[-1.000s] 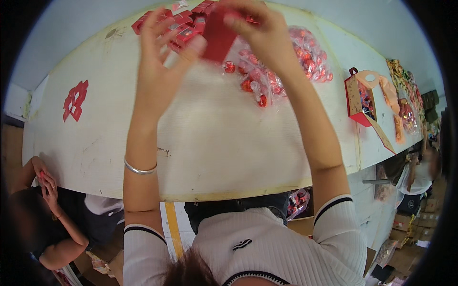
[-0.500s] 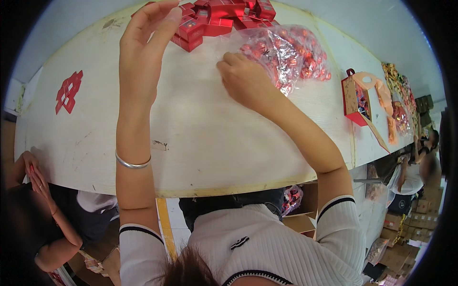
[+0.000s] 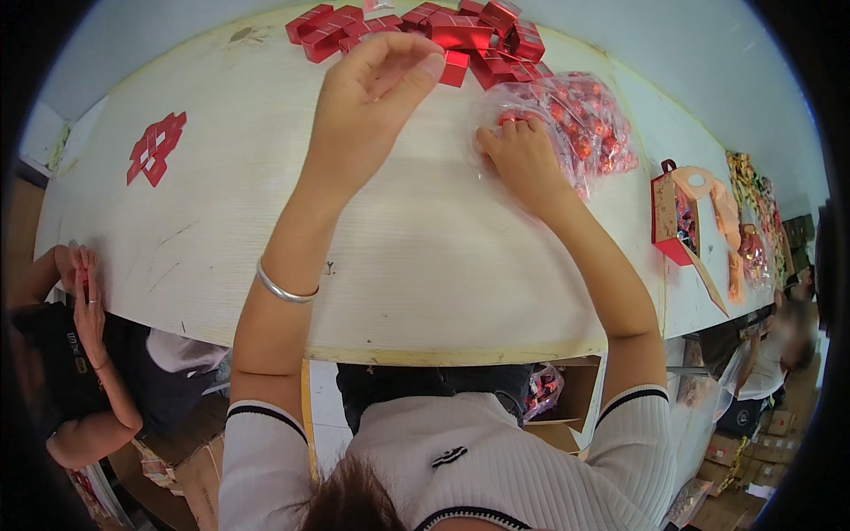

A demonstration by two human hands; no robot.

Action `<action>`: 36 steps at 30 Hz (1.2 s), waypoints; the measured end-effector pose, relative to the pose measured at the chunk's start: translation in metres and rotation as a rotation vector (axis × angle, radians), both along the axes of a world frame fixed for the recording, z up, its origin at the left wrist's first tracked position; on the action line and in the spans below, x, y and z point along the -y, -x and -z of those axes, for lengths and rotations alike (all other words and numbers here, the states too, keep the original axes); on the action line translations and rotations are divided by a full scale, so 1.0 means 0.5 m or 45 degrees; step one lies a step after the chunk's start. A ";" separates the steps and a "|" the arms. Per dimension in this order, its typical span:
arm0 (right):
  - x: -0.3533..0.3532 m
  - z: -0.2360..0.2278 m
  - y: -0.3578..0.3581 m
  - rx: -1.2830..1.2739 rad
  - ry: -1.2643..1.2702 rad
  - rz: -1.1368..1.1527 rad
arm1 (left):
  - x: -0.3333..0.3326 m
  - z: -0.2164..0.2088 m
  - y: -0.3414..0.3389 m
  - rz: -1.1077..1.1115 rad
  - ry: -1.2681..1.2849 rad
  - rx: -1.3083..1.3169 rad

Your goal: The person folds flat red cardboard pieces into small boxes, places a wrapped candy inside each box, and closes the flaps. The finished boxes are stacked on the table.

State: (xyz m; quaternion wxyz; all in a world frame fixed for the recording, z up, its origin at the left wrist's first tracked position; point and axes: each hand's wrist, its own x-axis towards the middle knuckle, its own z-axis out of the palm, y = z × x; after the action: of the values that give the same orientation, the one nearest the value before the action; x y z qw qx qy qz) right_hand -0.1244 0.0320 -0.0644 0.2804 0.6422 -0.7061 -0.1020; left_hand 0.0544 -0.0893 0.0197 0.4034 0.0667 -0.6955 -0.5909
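My left hand (image 3: 361,115) is raised over the table, fingers curled and thumb tip close to the fingertips. It is just in front of a pile of small red boxes (image 3: 460,34); one red box (image 3: 454,68) shows right beside the fingertips. Whatever those fingers hold, if anything, is hidden. My right hand (image 3: 524,164) reaches into the near left side of a clear plastic bag (image 3: 591,124) full of shiny red-wrapped balls. Its fingers bend down onto the contents, with red wrapping at their tips; what they grip cannot be made out.
Flat red cut-out card (image 3: 158,149) lies at the table's left. To the right stands an opened red-and-tan carton (image 3: 677,217) with wrapped pieces inside. At the left edge, a co-worker's hands (image 3: 87,288) are around something small and red. An open cardboard box (image 3: 571,398) is below the table edge.
My left hand has moved right, across the front of the red boxes. My right hand has gone from the bag's edge further in among the red balls. The whole view has shifted slightly.
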 end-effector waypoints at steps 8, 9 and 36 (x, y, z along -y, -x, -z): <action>-0.007 -0.036 -0.033 0.763 0.408 -0.106 | 0.006 0.011 0.001 -0.032 0.037 0.077; -0.009 -0.041 -0.032 0.925 0.466 -0.126 | 0.005 0.014 0.003 -0.022 0.036 0.089; -0.064 -0.163 -0.055 2.321 0.279 -0.286 | -0.250 -0.184 -0.121 1.497 -0.458 -0.446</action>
State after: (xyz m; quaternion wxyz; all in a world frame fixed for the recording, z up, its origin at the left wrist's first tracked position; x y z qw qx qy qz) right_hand -0.0971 0.0638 0.0171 -0.3162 0.5088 -0.5931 0.5379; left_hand 0.1149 0.0359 0.1114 0.1021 -0.3568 -0.4296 -0.8232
